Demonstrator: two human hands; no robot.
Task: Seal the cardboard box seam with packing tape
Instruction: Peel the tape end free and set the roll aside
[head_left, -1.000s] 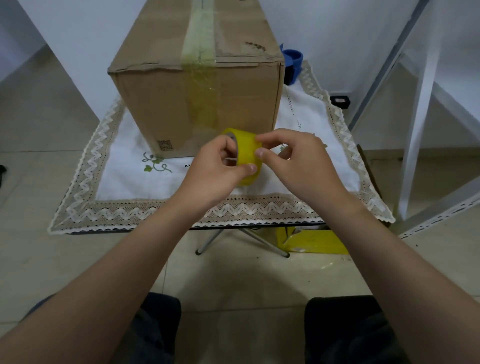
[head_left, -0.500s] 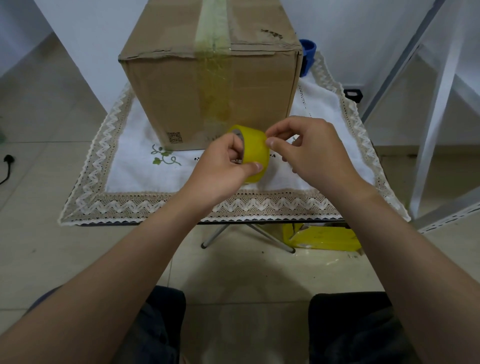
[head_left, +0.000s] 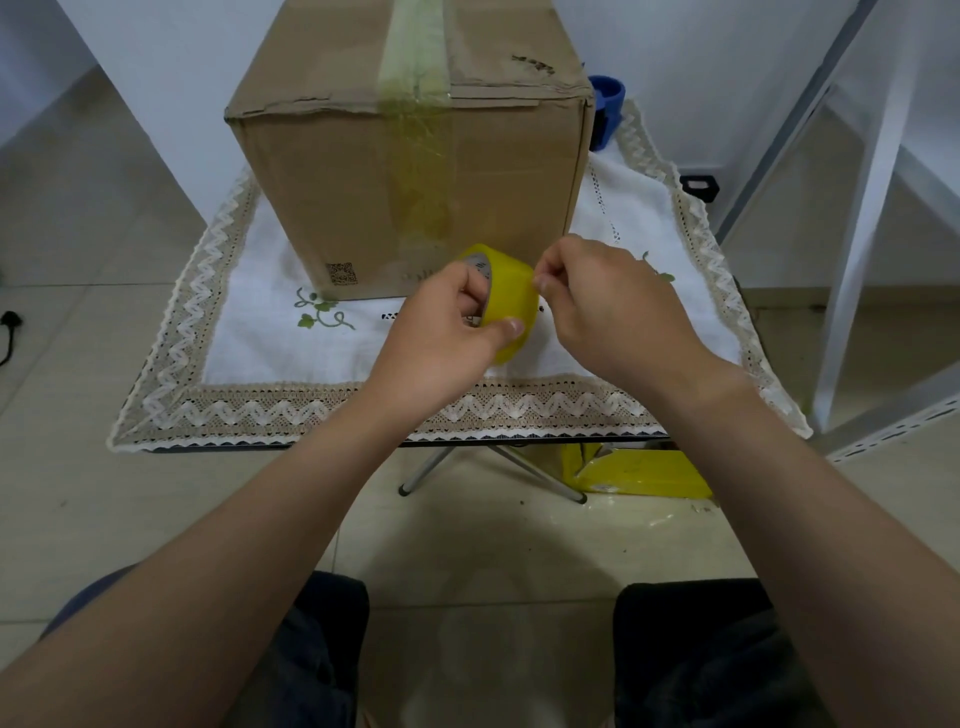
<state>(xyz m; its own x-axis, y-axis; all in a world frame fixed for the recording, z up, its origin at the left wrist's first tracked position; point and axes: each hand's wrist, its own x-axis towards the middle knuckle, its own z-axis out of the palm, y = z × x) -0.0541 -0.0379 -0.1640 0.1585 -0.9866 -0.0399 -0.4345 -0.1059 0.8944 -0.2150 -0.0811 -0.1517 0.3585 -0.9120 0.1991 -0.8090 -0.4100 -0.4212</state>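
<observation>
Cardboard box (head_left: 332, 171): QR code label (head_left: 341, 273), other print illegible.

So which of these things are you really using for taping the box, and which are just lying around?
Being used:
- tape roll, gripped in the left hand
- right hand, picking at the roll's edge
- cardboard box, with a taped seam

Just lying about:
- blue cup behind the box
- yellow packet on the floor
- lace tablecloth
</observation>
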